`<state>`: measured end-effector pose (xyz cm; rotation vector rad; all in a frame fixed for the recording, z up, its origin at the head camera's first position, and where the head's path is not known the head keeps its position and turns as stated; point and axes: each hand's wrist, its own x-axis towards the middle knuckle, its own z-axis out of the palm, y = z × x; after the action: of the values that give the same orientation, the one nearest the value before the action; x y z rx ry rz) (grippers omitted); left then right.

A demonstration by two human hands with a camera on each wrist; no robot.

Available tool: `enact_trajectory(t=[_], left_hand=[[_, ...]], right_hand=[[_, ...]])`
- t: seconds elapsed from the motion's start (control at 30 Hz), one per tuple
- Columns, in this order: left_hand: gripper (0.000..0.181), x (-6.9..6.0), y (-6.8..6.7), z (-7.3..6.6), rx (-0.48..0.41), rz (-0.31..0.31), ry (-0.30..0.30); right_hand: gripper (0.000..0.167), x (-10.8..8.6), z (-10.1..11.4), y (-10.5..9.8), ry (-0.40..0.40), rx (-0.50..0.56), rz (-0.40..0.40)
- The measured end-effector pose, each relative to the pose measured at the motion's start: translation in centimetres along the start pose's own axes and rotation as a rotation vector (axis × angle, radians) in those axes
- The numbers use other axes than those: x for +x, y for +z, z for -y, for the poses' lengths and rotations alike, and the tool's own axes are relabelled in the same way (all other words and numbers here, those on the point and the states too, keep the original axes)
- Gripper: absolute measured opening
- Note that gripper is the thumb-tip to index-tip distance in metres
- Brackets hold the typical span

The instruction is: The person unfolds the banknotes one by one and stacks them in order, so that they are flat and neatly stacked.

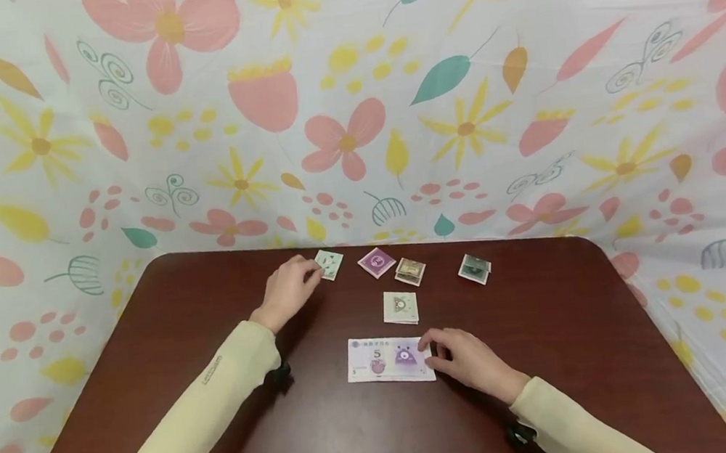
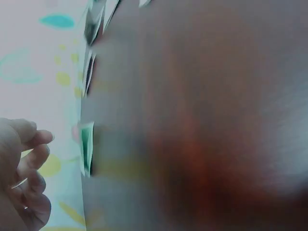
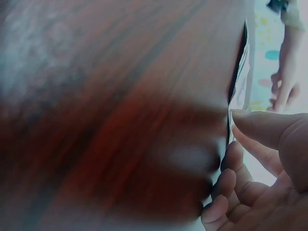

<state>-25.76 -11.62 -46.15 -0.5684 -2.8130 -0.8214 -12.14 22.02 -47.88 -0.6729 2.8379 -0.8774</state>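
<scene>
A purple-and-white play banknote (image 1: 366, 363) marked 5 lies unfolded on the table, a bear-like figure near its right end. My right hand (image 1: 471, 362) grips that end between thumb and index finger; in the right wrist view, the thumb (image 3: 262, 129) meets the edge of the note. Farther back, my left hand (image 1: 287, 292) is beside a folded pale-green note (image 1: 330, 264). The left wrist view shows a gap between the left hand (image 2: 24, 173) and the folded green note (image 2: 87, 149), with the fingers loosely bent and holding nothing.
Along the back lie a folded purple note (image 1: 377, 262), a folded brown note (image 1: 410, 271) and a folded dark-green note (image 1: 475, 269). A pale folded note (image 1: 400, 307) lies just behind the unfolded one. The dark red-brown table (image 1: 555, 310) meets a flower-patterned cloth (image 1: 354, 205).
</scene>
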Motion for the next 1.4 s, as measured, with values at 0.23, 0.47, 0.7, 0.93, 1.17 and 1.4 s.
enact_trajectory(t=[0.23,0.47,0.7,0.93,1.17,1.4], left_hand=[[0.017,3.3,0.4,1.9,-0.053,0.042,-0.076],[0.029,5.0,1.2,2.4,0.047,0.163,-0.137],[0.033,5.7,1.7,2.0,0.109,0.222,-0.14],[0.028,6.2,1.8,1.8,0.132,0.253,-0.146],[0.021,6.4,1.6,1.5,0.125,0.287,-0.167],[0.014,5.4,0.9,1.6,0.092,0.281,-0.186]], right_hand=[[0.018,-0.3,0.4,0.6,-0.009,0.002,-0.013],[0.018,0.1,0.6,1.0,-0.022,-0.02,-0.014],[0.018,0.0,0.8,0.9,-0.023,-0.02,-0.013],[0.018,0.0,0.7,0.6,-0.019,-0.029,-0.013],[0.019,-0.2,0.5,0.2,-0.014,-0.027,-0.019],[0.019,-0.3,0.3,0.2,-0.005,-0.032,-0.015]])
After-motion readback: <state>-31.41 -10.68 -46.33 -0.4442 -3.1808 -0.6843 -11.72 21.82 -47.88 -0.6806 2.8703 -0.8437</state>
